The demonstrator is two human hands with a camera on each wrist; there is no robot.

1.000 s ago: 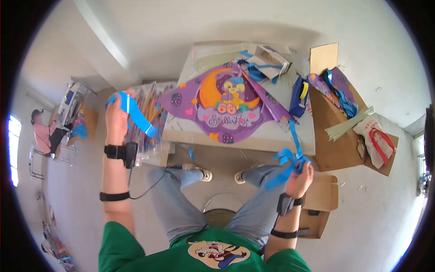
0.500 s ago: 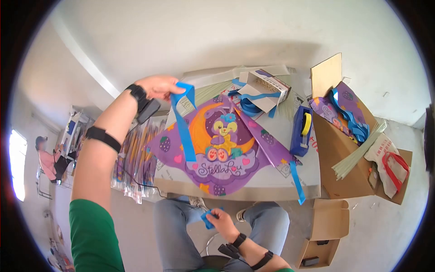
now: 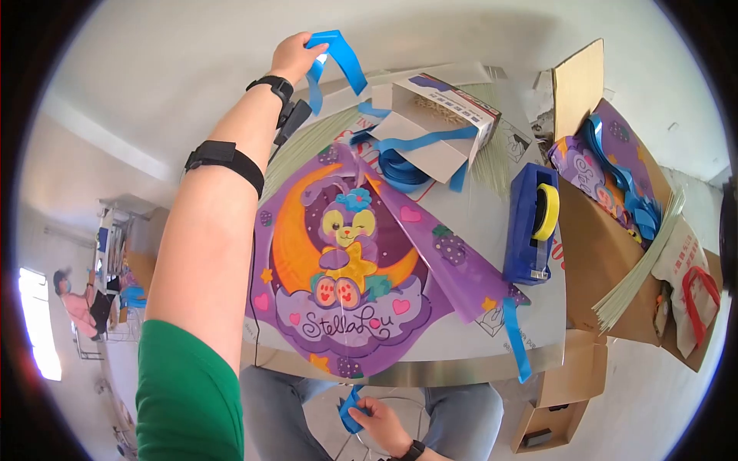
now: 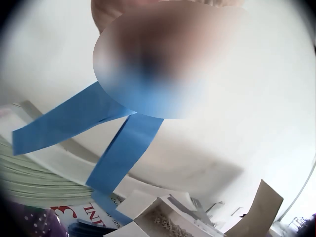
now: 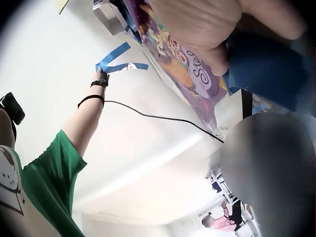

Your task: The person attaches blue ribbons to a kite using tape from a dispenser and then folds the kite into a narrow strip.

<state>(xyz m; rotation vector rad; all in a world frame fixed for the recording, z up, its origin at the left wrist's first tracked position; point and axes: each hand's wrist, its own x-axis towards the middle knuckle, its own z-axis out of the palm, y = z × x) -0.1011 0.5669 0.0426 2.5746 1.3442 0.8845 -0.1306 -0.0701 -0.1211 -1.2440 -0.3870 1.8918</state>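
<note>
My left hand is stretched out past the far side of the table and pinches a blue ribbon. In the left wrist view two ends of this ribbon hang down from the fingers, whose tips are blurred. Low in front of the table, between the legs, my right hand grips another piece of blue ribbon, folded or bunched. Between the hands a purple kite with a cartoon rabbit lies spread on the table. From its right corner a blue ribbon tail hangs over the front edge.
A blue tape dispenser stands at the table's right. Behind the kite sit an open carton and a coiled blue ribbon. Thin pale sticks lean on a cardboard box at the right. A person in pink sits far left.
My left hand has swung from the far left over the table and beyond its back edge, carrying its ribbon. The right hand has come from the table's right corner to the middle, still holding ribbon.
</note>
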